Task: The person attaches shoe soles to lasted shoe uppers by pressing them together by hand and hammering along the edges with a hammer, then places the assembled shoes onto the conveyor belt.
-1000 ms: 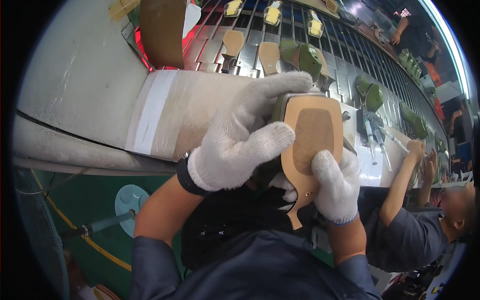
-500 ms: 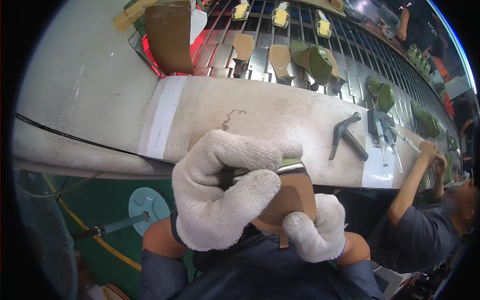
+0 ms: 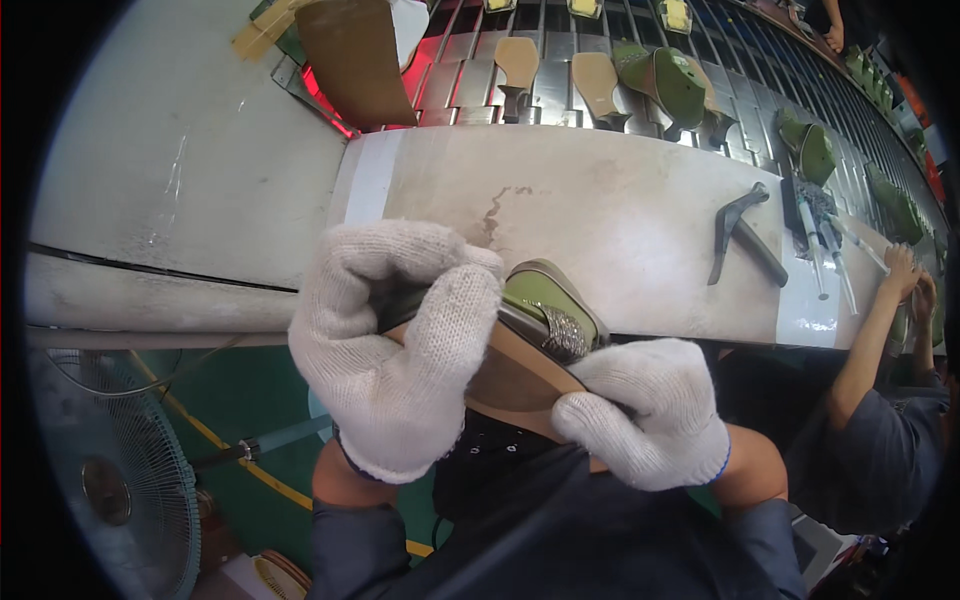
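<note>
I wear white knit gloves on both hands. My left hand (image 3: 400, 340) wraps over the heel end of an olive-green shoe (image 3: 550, 312) with a tan sole and a sparkly strap. My right hand (image 3: 645, 410) grips the shoe's front end from below. The shoe lies on its side, close to my body, at the near edge of the pale workbench (image 3: 600, 200).
A dark hand tool (image 3: 738, 232) and thin pens (image 3: 825, 250) lie on the bench to the right. A conveyor (image 3: 560, 70) behind carries tan soles and green shoes. A co-worker's arm (image 3: 870, 350) reaches in at right. A fan (image 3: 110, 480) stands low left.
My hands have drawn the shoe down toward my body and turned it from sole-up to its side, so the green upper now shows.
</note>
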`<control>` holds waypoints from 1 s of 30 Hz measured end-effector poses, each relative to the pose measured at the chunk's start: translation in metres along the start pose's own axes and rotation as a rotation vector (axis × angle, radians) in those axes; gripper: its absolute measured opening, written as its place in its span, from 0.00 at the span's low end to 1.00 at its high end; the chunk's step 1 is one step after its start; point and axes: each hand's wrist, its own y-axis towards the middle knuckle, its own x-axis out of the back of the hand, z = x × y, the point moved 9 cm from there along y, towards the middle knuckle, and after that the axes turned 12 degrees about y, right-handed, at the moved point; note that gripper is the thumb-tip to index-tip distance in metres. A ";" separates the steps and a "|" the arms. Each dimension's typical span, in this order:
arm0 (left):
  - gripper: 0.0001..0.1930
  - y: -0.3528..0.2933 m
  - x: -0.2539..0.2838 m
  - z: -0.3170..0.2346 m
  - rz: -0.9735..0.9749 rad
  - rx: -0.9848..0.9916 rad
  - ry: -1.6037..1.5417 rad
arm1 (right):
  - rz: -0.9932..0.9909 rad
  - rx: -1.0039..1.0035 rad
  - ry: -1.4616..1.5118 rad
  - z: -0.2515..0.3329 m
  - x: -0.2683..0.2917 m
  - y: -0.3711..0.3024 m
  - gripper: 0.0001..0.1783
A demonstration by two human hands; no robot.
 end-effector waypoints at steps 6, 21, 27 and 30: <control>0.22 -0.011 0.007 -0.017 0.036 -0.385 0.361 | 0.001 0.094 0.000 0.006 -0.006 0.008 0.12; 0.08 -0.010 -0.002 -0.016 -0.094 -0.202 0.245 | -0.220 0.188 -0.159 0.012 0.009 -0.009 0.14; 0.19 -0.002 -0.065 -0.028 0.384 -0.118 -0.153 | -0.190 0.295 -0.249 0.050 0.048 0.009 0.46; 0.25 0.021 -0.091 0.045 0.380 0.033 -0.457 | -0.301 -0.197 -0.113 0.028 0.092 -0.002 0.42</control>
